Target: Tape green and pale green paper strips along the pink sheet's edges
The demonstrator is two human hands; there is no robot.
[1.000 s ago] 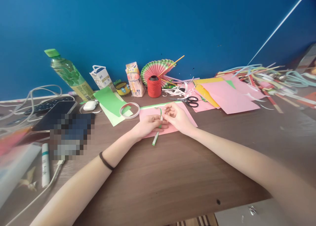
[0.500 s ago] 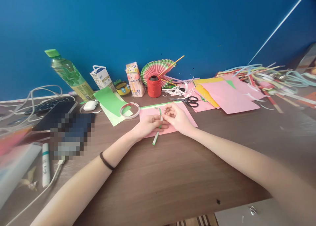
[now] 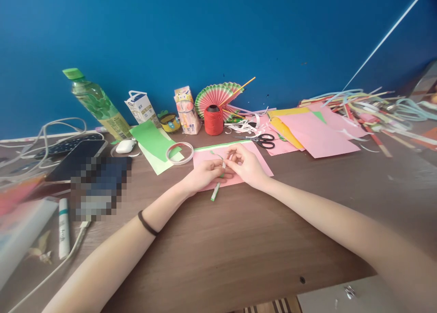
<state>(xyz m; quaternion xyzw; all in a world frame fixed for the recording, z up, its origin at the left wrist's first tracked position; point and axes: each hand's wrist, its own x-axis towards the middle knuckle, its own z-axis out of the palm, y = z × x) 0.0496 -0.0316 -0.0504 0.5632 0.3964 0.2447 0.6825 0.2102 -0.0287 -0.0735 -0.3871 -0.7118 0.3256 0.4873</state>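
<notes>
Both of my hands are closed in a pinch on a narrow green strip (image 3: 215,192) with a whitish face, perhaps double-sided tape. My left hand (image 3: 201,175) grips its middle between thumb and fingers, and the lower end sticks out below the hand. My right hand (image 3: 248,168) pinches the strip higher up, at a pale section; its exact fingertip contact is too small to make out. The strip's upper end curls over to the left. Beneath the hands lies a pink sheet (image 3: 262,161) with a green band along its far edge.
A tape roll (image 3: 171,159) rests left of the sheet, on green paper (image 3: 150,137). Black-handled scissors (image 3: 265,141) lie to the right, near pink sheets (image 3: 317,137). Behind stand a red thread spool (image 3: 213,122), a folded fan (image 3: 213,96), cartons and a green-capped bottle (image 3: 97,103).
The upper end of the strip has bent over to the left, where it stood more upright before. Both hands have stayed almost in place, still pinching it.
</notes>
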